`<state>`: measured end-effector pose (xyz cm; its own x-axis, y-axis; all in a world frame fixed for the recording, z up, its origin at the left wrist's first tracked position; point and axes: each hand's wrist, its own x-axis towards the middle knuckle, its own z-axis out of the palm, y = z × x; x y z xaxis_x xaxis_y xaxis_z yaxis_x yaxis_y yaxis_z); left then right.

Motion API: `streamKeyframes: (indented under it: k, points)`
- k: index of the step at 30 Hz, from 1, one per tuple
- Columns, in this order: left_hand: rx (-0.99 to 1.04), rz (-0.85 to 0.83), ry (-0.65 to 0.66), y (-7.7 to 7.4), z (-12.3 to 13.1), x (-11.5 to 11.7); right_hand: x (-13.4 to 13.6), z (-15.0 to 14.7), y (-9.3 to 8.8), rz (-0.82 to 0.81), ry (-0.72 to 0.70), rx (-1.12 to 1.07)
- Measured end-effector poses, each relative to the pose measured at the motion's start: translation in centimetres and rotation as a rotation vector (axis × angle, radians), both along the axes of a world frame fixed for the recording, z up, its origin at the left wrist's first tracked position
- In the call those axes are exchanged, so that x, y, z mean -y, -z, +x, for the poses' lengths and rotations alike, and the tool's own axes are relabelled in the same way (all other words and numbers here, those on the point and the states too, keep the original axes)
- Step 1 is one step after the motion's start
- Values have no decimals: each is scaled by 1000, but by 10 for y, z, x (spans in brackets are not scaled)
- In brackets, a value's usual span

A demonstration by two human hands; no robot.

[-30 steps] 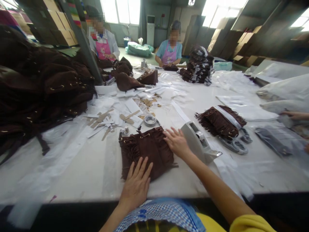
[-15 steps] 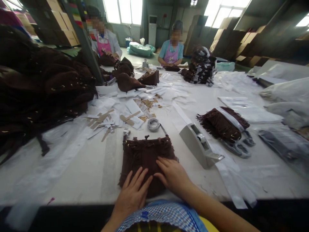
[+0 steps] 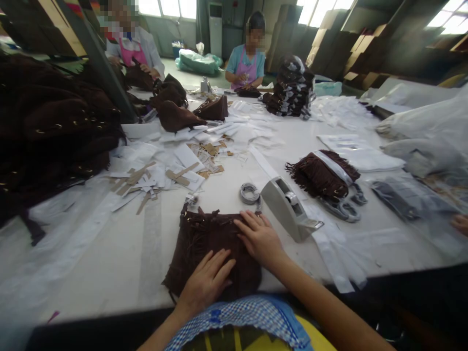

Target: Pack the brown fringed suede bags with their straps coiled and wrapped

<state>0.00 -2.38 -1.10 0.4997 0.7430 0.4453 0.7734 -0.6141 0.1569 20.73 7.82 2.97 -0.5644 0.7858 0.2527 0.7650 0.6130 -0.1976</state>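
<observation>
A dark brown fringed suede bag [image 3: 199,241] lies flat on the white table [image 3: 109,263] close to its near edge. My left hand [image 3: 206,282] rests flat on the bag's lower part, fingers stretched out. My right hand [image 3: 259,238] lies flat on the bag's upper right part, fingers spread. Neither hand grips anything. Just right of my right hand stands a grey tape dispenser [image 3: 287,207].
A roll of tape [image 3: 249,192] lies beyond the bag. Another fringed bag [image 3: 320,175] with scissors [image 3: 343,207] beside it lies to the right. Paper and card scraps [image 3: 171,165] litter the middle. Dark bags [image 3: 47,131] pile up at left. Two people work at the far side.
The bag has slid toward the near table edge. My right hand moved from the bag's top right corner down its surface, then back up a little. My left hand stayed flat on its lower part.
</observation>
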Motion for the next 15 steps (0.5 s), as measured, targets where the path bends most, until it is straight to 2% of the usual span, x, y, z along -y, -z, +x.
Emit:
streamKeyframes:
  k: [3,5,7,9,11,15]
  points:
    - [-84,11,-3,-2,1,1,7,30,-13,48,203,-43]
    - [-127,36,35,-4,3,-3,9,38,-21,91,197,-115]
    - [-163,46,128,-5,4,-10,5,36,-25,83,136,-196]
    - [-180,21,240,-6,3,-18,-3,27,-24,-8,114,-219]
    - [-170,-27,297,-6,1,-24,-12,19,-22,-124,154,-173]
    - [-125,-59,273,-2,-2,-26,-26,11,-22,-279,114,-116]
